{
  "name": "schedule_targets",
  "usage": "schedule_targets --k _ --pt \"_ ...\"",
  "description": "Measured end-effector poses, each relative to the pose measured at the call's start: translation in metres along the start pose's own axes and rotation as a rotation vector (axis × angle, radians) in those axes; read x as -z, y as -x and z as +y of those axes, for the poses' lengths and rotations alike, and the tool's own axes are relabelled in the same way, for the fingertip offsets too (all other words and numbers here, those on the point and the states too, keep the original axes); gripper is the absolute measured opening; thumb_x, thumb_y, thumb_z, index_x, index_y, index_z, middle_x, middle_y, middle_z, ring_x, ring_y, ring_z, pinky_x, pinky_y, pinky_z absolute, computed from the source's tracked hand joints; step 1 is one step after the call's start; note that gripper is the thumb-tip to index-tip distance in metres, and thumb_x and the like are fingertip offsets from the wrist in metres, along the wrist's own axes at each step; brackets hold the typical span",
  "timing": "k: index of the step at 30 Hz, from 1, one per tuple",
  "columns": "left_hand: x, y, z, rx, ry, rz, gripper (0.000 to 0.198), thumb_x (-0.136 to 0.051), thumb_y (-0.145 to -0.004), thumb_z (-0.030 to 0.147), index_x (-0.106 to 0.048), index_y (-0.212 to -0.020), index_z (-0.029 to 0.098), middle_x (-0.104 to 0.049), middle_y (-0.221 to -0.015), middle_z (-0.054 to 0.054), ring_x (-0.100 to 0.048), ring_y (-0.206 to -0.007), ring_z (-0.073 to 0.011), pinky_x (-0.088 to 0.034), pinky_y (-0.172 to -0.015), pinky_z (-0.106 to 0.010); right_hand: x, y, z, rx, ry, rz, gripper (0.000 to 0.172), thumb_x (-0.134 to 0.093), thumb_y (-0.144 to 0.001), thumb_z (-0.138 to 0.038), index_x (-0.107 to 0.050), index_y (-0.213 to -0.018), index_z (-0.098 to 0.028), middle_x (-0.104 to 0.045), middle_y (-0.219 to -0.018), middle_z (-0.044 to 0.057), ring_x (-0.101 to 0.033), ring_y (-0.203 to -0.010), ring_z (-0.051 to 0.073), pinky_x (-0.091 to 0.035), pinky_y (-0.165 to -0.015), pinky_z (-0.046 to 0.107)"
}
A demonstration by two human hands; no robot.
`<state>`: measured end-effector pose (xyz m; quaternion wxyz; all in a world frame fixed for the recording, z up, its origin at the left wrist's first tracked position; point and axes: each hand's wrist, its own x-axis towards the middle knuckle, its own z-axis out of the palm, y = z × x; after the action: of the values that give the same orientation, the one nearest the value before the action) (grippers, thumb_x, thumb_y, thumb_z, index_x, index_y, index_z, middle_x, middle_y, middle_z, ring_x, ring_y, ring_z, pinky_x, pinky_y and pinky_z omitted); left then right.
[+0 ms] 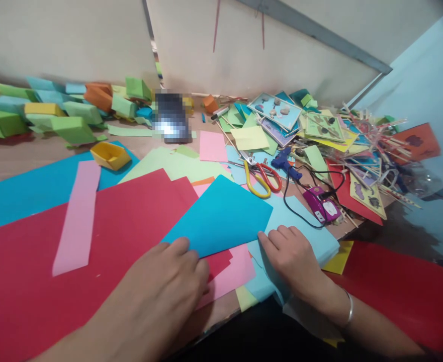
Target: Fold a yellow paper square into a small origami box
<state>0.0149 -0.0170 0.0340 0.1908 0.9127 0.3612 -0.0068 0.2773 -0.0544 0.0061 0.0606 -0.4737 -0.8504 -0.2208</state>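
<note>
A blue sheet of paper (221,216) with a slanted outline lies over red and pink sheets in front of me. My left hand (172,281) is closed at its near left edge, fingers curled and fingertips hidden. At the near right corner, my right hand (289,256) pinches the same sheet between thumb and fingers, above a stack of light blue paper (307,226). Large red paper (36,281) spreads to the left, with a pink strip (78,216) across it. Scissors (261,176) with yellow and red handles lie just beyond the blue sheet.
Folded paper boxes (72,128) line the back left, and a yellow one (110,156) sits nearer. A glue gun (287,163) and its black cord lie by a purple power socket box (321,203). Picture cards (276,110) and sticks crowd the right. A blurred dark phone-like object (172,118) stands behind.
</note>
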Motion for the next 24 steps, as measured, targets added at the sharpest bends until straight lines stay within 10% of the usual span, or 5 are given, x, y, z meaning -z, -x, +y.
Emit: schedule_targets --k 6,12,17,21,24 --pt "-0.010 -0.046 0.013 -0.052 -0.274 -0.096 0.018 -0.057 -0.093 0.019 -0.072 -0.099 0.015 -0.068 -0.093 -0.012 -0.064 -0.083 -0.0311 -0.047 -0.061 -0.040 -0.005 -0.011 0.001 0.079 -0.027 0.050 0.036 -0.049 -0.090 0.000 -0.054 -0.059 -0.018 -0.047 -0.059 0.005 -0.032 -0.064 0.021 -0.017 -0.061 0.036" --pt "-0.024 -0.044 0.006 -0.022 -0.411 0.045 0.029 -0.054 -0.098 0.032 -0.069 -0.111 0.010 -0.067 -0.096 -0.014 -0.065 -0.081 -0.0313 -0.051 -0.058 -0.041 -0.001 -0.017 0.005 0.150 -0.066 0.098 0.037 -0.045 -0.091 0.000 -0.052 -0.059 -0.018 -0.045 -0.058 0.004 -0.030 -0.063 0.019 -0.018 -0.061 0.036" --pt "-0.020 -0.041 0.001 -0.006 -0.492 0.070 0.040 -0.045 -0.092 0.000 -0.066 -0.126 0.008 -0.072 -0.104 -0.017 -0.069 -0.087 -0.0312 -0.055 -0.065 -0.041 0.021 -0.019 0.012 0.166 -0.157 0.122 0.034 -0.046 -0.094 -0.004 -0.055 -0.064 -0.018 -0.047 -0.059 0.003 -0.035 -0.062 0.018 -0.022 -0.059 0.036" --pt "-0.013 -0.039 -0.005 0.062 -0.396 0.056 0.045 -0.039 -0.087 -0.005 -0.073 -0.113 0.011 -0.075 -0.100 -0.016 -0.071 -0.085 -0.0316 -0.057 -0.067 -0.043 0.022 -0.007 0.046 0.038 -0.474 0.126 0.024 -0.048 -0.103 -0.028 -0.067 -0.103 -0.014 -0.066 -0.089 0.009 -0.055 -0.081 0.021 -0.041 -0.071 0.035" --pt "-0.010 -0.037 -0.014 0.080 -0.254 0.127 0.048 -0.037 -0.086 -0.004 -0.074 -0.109 0.014 -0.076 -0.103 -0.015 -0.071 -0.086 -0.0316 -0.057 -0.065 -0.042 0.009 0.003 0.078 -0.123 -0.958 0.020 0.064 -0.050 -0.094 -0.064 -0.048 -0.145 -0.026 -0.063 -0.127 0.012 -0.061 -0.103 0.024 -0.051 -0.081 0.037"
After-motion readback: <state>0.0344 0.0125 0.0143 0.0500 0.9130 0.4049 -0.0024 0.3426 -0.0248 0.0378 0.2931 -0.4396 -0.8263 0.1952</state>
